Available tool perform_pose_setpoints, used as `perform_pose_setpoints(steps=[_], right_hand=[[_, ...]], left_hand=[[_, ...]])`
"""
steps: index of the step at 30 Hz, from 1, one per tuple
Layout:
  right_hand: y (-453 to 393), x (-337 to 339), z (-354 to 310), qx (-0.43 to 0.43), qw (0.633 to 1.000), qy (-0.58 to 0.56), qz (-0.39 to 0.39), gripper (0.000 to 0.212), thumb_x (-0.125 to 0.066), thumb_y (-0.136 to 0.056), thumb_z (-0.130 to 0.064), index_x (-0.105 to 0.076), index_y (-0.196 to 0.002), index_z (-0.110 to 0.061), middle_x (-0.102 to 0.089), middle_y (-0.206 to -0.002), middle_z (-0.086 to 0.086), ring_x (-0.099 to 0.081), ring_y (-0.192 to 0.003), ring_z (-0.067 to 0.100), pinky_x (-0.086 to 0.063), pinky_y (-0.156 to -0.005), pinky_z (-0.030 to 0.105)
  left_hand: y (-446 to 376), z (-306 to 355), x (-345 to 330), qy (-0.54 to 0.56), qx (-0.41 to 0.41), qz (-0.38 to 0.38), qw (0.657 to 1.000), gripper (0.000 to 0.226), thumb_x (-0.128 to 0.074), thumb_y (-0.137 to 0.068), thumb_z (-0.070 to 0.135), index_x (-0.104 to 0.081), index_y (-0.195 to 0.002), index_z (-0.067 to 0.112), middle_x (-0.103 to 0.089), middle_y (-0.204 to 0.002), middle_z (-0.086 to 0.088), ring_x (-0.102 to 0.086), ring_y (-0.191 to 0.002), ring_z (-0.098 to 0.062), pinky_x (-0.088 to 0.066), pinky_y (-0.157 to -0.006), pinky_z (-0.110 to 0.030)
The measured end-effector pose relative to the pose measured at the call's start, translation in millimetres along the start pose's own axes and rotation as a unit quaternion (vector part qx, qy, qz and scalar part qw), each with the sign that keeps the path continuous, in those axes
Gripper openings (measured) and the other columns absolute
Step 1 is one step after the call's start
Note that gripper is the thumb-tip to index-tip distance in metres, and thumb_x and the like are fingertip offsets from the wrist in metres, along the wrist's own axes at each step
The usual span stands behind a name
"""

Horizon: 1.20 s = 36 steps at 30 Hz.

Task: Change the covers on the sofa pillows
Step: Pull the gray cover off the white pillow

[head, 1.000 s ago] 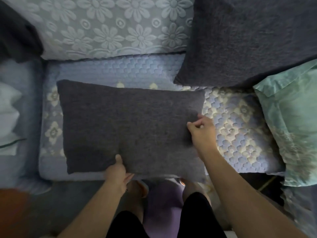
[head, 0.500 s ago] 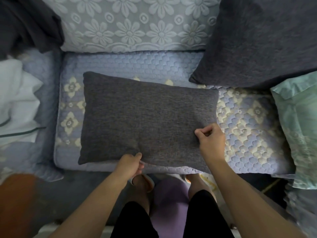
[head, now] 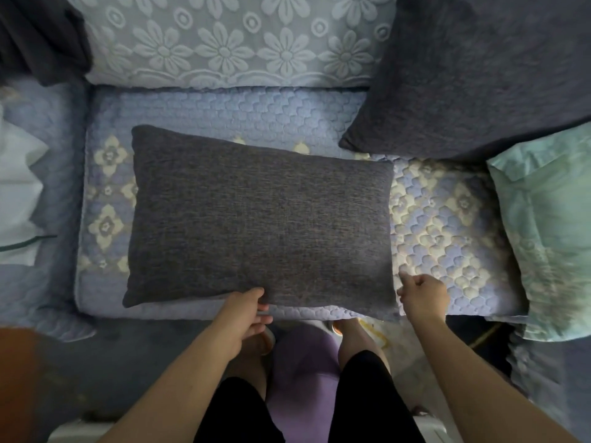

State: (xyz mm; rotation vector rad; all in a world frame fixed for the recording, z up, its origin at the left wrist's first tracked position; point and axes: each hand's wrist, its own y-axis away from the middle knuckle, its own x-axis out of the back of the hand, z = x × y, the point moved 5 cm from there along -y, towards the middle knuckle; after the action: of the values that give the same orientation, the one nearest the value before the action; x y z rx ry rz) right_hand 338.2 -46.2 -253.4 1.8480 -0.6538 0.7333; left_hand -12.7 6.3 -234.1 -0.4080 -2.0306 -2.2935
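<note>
Fingers of left hand (head: 248, 310) pinch grey pillow (head: 260, 219); no writing readable

- Both forearms are bare, no sleeve reaching them; the left hand (head: 244, 311) and right hand (head: 423, 295) carry no ring, watch or band
- Black shorts (head: 367, 401) cover the thighs; the lower legs below them are bare
- A light sandal (head: 268, 338) shows on one foot; details are too dim

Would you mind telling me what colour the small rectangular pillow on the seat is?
Dark charcoal grey, plain woven, on the pillow; the head view shows it.
</note>
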Motion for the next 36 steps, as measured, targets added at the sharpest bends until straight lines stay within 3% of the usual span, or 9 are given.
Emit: perform_pose_setpoints(steps=[3, 6, 10, 13, 19, 24, 29, 33, 36], right_hand=[[-20, -17, 57, -0.047, 0.953, 0.26, -0.146, 0.019, -0.061, -0.092, -0.023, -0.072, -0.088, -0.009, -0.071, -0.09, 0.008, -0.062, -0.08, 0.023, -0.049, -0.066, 0.031], [-39, -38, 120, -0.11, 0.876, 0.379, -0.277, 0.037, -0.065, -0.091, -0.022, -0.065, -0.124, -0.006, -0.065, -0.122, 0.008, -0.063, -0.106, 0.02, -0.053, -0.09, 0.03], [-14, -21, 66, -0.061, 0.933, 0.294, -0.2, 0.02, -0.052, -0.095, -0.01, -0.069, -0.102, -0.004, -0.068, -0.113, 0.016, -0.064, -0.097, 0.029, -0.051, -0.084, 0.037], [-11, -11, 9, -0.01, 0.993, 0.09, -0.078, 0.034, -0.044, -0.099, -0.022, -0.066, -0.087, 0.002, -0.068, -0.096, 0.018, -0.059, -0.08, 0.03, -0.052, -0.079, 0.042], [6, -41, -60, -0.04, 0.967, -0.134, -0.215, 0.076, -0.032, -0.096, -0.071, -0.04, -0.15, -0.018, -0.046, -0.148, 0.007, -0.045, -0.134, 0.031, -0.036, -0.114, 0.051], [26, -6, -61, 0.028, 0.982, -0.007, -0.186, 0.043, -0.042, -0.105, -0.041, -0.057, -0.126, -0.006, -0.062, -0.126, 0.016, -0.058, -0.106, 0.031, -0.045, -0.093, 0.039], [48, 86, -93, -0.044, 0.957, -0.167, -0.232, 0.012, -0.057, -0.096, -0.006, -0.067, -0.088, -0.005, -0.072, -0.07, 0.002, -0.068, -0.063, 0.018, -0.053, -0.064, 0.028], [37, 115, -147, -0.056, 0.864, -0.445, -0.227, 0.035, -0.054, -0.086, 0.011, -0.062, -0.076, -0.021, -0.054, -0.057, -0.007, -0.048, -0.046, 0.002, -0.048, -0.052, 0.016], [14, 86, -165, -0.022, 0.912, -0.367, -0.18, 0.022, -0.049, -0.099, -0.002, -0.057, -0.111, -0.019, -0.057, -0.082, 0.002, -0.052, -0.064, 0.013, -0.052, -0.073, 0.029]], left_hand=[[-3, 1, -5, -0.012, 0.004, 0.004, 1.0, 0.029, -0.05, -0.105, 0.032, -0.054, -0.122, 0.009, -0.069, -0.113, -0.015, -0.069, -0.093, -0.029, -0.055, -0.073, -0.037], [-3, 4, -5, -0.021, 0.004, 0.013, 1.0, 0.03, -0.05, -0.105, 0.032, -0.054, -0.124, 0.009, -0.066, -0.106, -0.012, -0.067, -0.091, -0.027, -0.053, -0.066, -0.034], [-1, 5, -2, 0.062, 0.01, 0.038, 0.997, 0.033, -0.056, -0.1, 0.032, -0.054, -0.126, 0.012, -0.059, -0.105, -0.008, -0.063, -0.093, -0.026, -0.056, -0.072, -0.037], [-2, 9, 14, 0.221, 0.004, 0.07, 0.973, 0.041, -0.05, -0.096, 0.041, -0.054, -0.13, 0.018, -0.058, -0.113, -0.006, -0.059, -0.108, -0.026, -0.052, -0.095, -0.043], [-20, 20, 60, 0.47, -0.044, 0.049, 0.88, 0.053, -0.049, -0.101, 0.052, -0.051, -0.143, 0.019, -0.056, -0.136, -0.007, -0.055, -0.121, -0.029, -0.048, -0.105, -0.048], [31, 45, 86, 0.41, -0.145, 0.098, 0.895, 0.025, -0.056, -0.103, 0.032, -0.062, -0.12, 0.015, -0.068, -0.121, -0.005, -0.067, -0.104, -0.019, -0.055, -0.099, -0.04], [136, 114, 110, 0.342, -0.261, 0.078, 0.9, 0.018, -0.058, -0.099, 0.028, -0.062, -0.083, 0.019, -0.057, -0.053, 0.005, -0.06, -0.047, -0.012, -0.052, -0.051, -0.024], [166, 197, 107, 0.266, -0.345, 0.014, 0.9, 0.021, -0.049, -0.105, 0.03, -0.062, -0.106, 0.013, -0.072, -0.093, -0.005, -0.074, -0.077, -0.014, -0.057, -0.069, -0.023], [133, 228, 76, -0.006, -0.43, 0.044, 0.902, 0.034, -0.053, -0.103, 0.029, -0.057, -0.136, 0.018, -0.063, -0.134, -0.002, -0.062, -0.117, -0.016, -0.046, -0.101, -0.029]])
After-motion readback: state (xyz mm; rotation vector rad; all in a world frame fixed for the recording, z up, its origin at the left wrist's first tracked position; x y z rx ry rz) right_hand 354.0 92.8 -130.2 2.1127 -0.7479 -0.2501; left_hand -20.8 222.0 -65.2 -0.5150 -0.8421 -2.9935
